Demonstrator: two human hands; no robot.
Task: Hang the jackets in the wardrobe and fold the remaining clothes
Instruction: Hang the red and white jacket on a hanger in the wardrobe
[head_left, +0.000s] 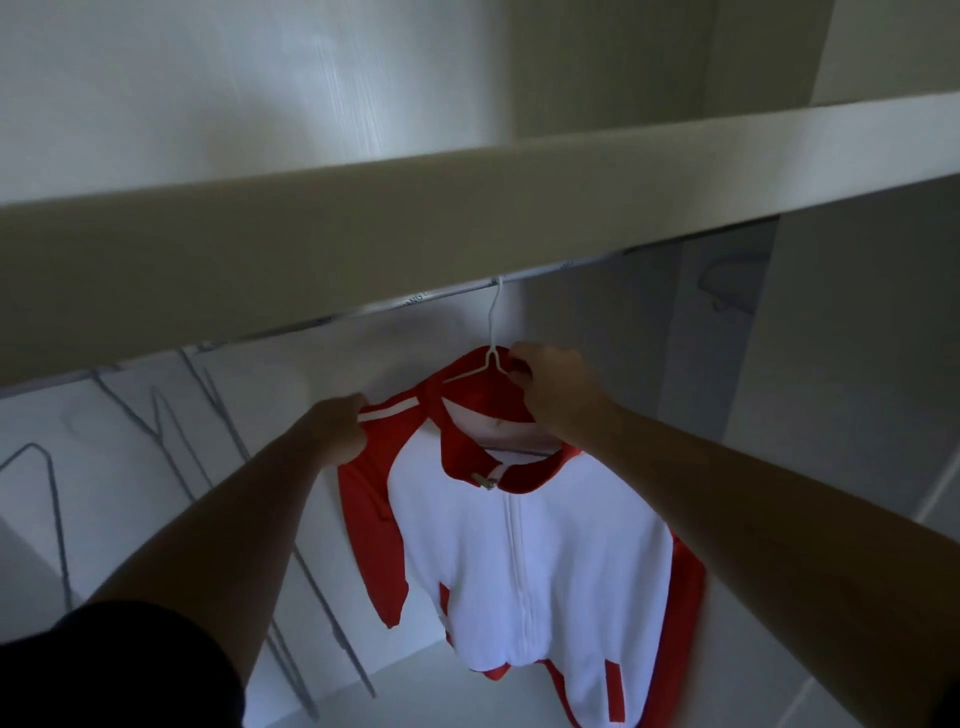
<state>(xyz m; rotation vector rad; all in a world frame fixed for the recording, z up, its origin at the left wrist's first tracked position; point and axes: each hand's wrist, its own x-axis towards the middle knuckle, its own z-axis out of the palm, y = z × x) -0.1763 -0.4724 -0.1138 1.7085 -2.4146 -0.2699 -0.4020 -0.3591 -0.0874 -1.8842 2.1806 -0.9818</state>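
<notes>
- The red-and-white jacket (519, 545) hangs inside the wardrobe (857, 322), right of centre, on a thin white hanger (493, 332). The hanger's hook appears to sit over the metal rail (441, 296), just under the shelf (467, 208).
- We judge the jacket light and soft. It drapes limp, its sleeves fall loose on both sides, and it will sag wherever we let go.
- The fabric looks smooth, so on such a thin hanger a shoulder may slide off if we tug it unevenly.
- The hanger is the stiff part but slender, so we expect it to tip or swing on the rail at a small push.
- The best holds are where we already are: the shoulder seams and the collar, close to the hanger's arms. The zip is closed almost to the collar, which helps the front stay together.
- Our left hand (337, 426) reaches forward and up, its fingers closed on the jacket's left shoulder at the white stripe.
- Our right hand (556, 387) is raised a little higher and farther in, its fingers curled round the top of the collar beside the hanger's neck. We cannot tell whether it also pinches the wire.
- Both forearms stretch out nearly straight towards the rail.
- Empty wire hangers (166, 415) hang on the left, well apart from the jacket.
</notes>
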